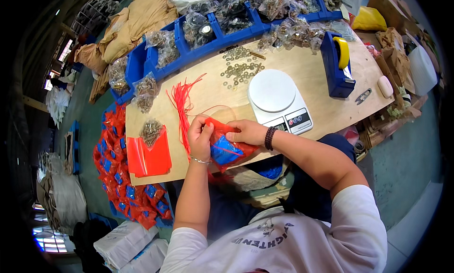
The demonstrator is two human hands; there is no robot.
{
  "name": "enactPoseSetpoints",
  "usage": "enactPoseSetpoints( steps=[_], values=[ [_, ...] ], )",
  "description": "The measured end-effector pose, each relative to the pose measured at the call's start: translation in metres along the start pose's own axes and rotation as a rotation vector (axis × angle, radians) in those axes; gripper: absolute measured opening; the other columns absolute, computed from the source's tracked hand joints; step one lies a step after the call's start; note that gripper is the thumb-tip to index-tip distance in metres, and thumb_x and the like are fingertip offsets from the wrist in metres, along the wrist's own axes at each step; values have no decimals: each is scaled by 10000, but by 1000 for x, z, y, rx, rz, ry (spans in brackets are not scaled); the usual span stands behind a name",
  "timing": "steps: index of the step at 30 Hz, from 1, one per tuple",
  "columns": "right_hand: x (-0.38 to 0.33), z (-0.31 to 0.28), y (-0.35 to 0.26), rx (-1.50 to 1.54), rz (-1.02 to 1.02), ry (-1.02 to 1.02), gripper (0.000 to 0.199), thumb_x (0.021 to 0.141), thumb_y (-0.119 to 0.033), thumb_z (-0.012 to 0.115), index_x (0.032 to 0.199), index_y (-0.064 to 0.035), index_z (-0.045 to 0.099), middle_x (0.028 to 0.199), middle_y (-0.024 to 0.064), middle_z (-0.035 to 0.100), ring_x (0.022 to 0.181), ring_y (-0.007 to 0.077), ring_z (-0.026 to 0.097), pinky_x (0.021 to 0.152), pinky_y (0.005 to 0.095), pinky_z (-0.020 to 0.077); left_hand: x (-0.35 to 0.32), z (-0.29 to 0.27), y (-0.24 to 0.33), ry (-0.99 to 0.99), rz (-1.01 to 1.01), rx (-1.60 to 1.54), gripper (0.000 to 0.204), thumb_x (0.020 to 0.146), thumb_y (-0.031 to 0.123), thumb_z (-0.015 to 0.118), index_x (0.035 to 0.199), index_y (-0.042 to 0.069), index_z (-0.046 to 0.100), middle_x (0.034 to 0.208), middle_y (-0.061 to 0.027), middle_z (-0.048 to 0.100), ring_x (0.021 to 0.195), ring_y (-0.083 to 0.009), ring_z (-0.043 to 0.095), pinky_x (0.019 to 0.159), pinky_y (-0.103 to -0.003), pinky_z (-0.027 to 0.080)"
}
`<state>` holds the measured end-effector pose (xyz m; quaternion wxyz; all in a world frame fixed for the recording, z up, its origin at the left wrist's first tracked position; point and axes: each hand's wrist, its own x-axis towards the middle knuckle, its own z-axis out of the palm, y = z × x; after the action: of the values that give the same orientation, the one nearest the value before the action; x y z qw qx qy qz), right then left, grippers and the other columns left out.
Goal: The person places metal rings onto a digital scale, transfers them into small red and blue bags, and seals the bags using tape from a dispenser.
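Note:
Both my hands hold a red plastic bag (241, 152) near the front edge of the table, with something blue showing through it. My left hand (200, 136) pinches the bag's gathered top, fingers closed. Fingers of my right hand (247, 132) are closed on its upper right side, the thumb pressing on it. A thin red strand loops just beyond the hands. Left of them lies a bunch of red ties (181, 102). Farther left, a clear bag of metal pieces (151, 132) rests on a stack of flat red bags (149, 160).
A white scale (273, 91) stands right of centre, with loose washers (239, 70) behind it. Farther right are a blue tape dispenser (338, 81) and small snips (363, 96). Blue bins (163, 69) line the back. Filled red bags (120, 178) are heaped off the table's left side.

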<state>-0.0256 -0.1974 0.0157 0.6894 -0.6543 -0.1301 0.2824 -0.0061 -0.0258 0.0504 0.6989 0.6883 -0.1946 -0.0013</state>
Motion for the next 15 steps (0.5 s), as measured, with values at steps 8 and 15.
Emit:
enactPoseSetpoints(
  steps=[8,15],
  values=[
    [0,10,-5,-38,-86,3,548,820,-454,559,1125,-1,508,1027,142,595,928,205,577,830,312,443,3,7,-1,-100,63,77,134,836,131,551,763,25,517,757,-23,496,685,-92,455,637,-214,380],
    [-5,22,-14,-367,-74,304,437,835,-419,493,1062,-47,534,889,208,617,834,343,594,748,381,461,6,13,-3,-132,50,81,100,820,90,544,766,11,516,768,-39,500,692,-103,473,641,-222,395]
  ],
)
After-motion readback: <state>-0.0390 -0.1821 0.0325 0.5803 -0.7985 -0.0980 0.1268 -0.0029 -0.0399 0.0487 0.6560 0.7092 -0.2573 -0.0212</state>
